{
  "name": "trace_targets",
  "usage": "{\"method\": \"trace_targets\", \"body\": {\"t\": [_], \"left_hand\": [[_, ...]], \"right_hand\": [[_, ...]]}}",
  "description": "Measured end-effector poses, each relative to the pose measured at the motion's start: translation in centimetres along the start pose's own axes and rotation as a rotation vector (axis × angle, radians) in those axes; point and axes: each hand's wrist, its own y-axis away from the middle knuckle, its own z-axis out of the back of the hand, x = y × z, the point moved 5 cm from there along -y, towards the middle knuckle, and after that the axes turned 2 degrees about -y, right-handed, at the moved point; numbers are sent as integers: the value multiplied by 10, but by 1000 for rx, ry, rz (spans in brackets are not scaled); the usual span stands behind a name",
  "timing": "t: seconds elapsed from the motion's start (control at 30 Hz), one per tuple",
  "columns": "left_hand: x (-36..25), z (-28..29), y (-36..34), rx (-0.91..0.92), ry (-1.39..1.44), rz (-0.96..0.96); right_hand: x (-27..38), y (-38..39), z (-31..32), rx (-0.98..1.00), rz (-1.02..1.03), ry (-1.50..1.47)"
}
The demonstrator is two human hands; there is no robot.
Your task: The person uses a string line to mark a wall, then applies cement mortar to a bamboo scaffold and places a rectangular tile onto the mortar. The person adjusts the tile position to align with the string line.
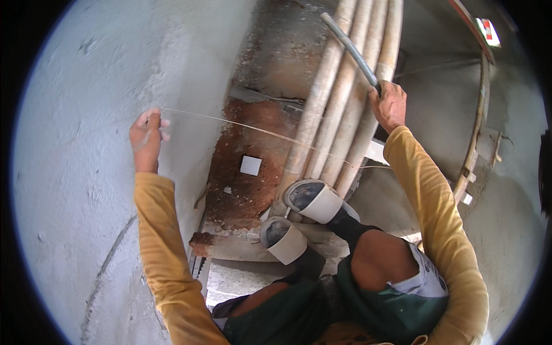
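Note:
My left hand (148,138), dusted with white, is raised close to the grey plastered wall (103,115). Its thumb and fingers pinch the end of a thin pale string (253,127). From there the string runs slantwise over the poles and passes behind my right forearm. My right hand (391,106) is wrapped round the lower end of a grey metal bar (349,47), which points up and to the left over the poles. The string's far end is hidden.
Several long round poles (322,109) lie side by side beneath my slippered feet (313,200). Left of them, reddish soil (241,198) lies below, with a white square tile (250,165) on it. A wooden strip (474,138) stands against the right wall.

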Motion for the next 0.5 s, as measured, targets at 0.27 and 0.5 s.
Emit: {"method": "trace_targets", "body": {"t": [0.27, 0.5], "left_hand": [[54, 80, -22, -294, 1, 58], [70, 100, -42, -363, -178, 86]], "right_hand": [[-4, 4, -29, 71, -19, 75], [-10, 2, -32, 95, 0, 74]]}}
